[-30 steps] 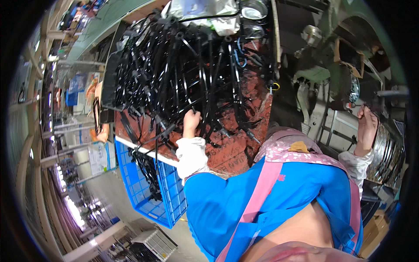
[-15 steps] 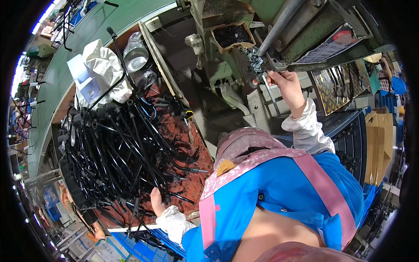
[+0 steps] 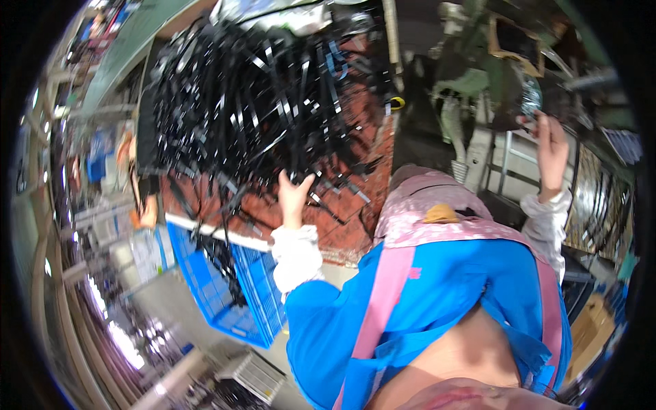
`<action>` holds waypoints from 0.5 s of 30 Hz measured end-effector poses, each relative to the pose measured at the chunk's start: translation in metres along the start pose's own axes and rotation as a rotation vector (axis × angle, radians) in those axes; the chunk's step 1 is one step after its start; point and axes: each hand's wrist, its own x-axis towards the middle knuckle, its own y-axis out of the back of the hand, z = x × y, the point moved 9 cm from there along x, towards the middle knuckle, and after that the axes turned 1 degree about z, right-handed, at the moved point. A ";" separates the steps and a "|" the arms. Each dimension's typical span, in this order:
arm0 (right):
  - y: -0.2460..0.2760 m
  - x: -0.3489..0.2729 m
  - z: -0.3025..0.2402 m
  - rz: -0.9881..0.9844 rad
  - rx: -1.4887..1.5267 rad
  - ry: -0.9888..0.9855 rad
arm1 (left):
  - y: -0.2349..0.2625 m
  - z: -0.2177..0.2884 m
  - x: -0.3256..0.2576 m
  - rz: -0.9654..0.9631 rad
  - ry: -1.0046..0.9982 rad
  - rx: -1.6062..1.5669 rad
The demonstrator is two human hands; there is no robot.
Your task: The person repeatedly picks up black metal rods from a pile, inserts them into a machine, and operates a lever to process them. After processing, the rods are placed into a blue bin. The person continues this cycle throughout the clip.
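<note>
A dense pile of long, thin black bent tubes (image 3: 239,102) covers much of the red worktop. At the pile's near edge is my left hand (image 3: 294,198), thumb and finger spread apart with nothing held between them; whether it touches a tube is unclear. Over at the machine, my right hand (image 3: 552,154) is raised beside a heap of small shiny metal parts (image 3: 531,96). Motion smears its fingertips, and whether they hold anything is hidden by the blur.
Below the red worktop (image 3: 342,236) stands a blue plastic crate (image 3: 256,301) with black pieces in it. An open cardboard box of dark bits (image 3: 516,44) sits on the machine. A yellow ring (image 3: 396,103) lies at the worktop's right side.
The view has swung left and blurred, bringing more of the blue crate into sight. My left hand now shows spread fingers by the pile; my right hand remains beside the shiny parts.
</note>
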 end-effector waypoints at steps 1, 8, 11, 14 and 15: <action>-0.004 -0.001 -0.005 -0.016 0.055 0.020 | 0.002 -0.006 -0.001 0.029 0.053 0.125; -0.013 -0.009 0.028 -0.095 0.040 -0.044 | 0.002 0.059 -0.081 0.435 -0.263 0.650; -0.012 -0.010 0.041 -0.133 0.129 -0.096 | -0.038 -0.004 -0.101 0.196 -0.017 0.555; -0.010 -0.013 0.050 -0.169 0.140 -0.107 | -0.061 -0.022 -0.105 0.262 0.029 0.567; -0.011 -0.012 0.057 -0.186 0.141 -0.104 | -0.071 -0.028 -0.103 0.264 0.078 0.577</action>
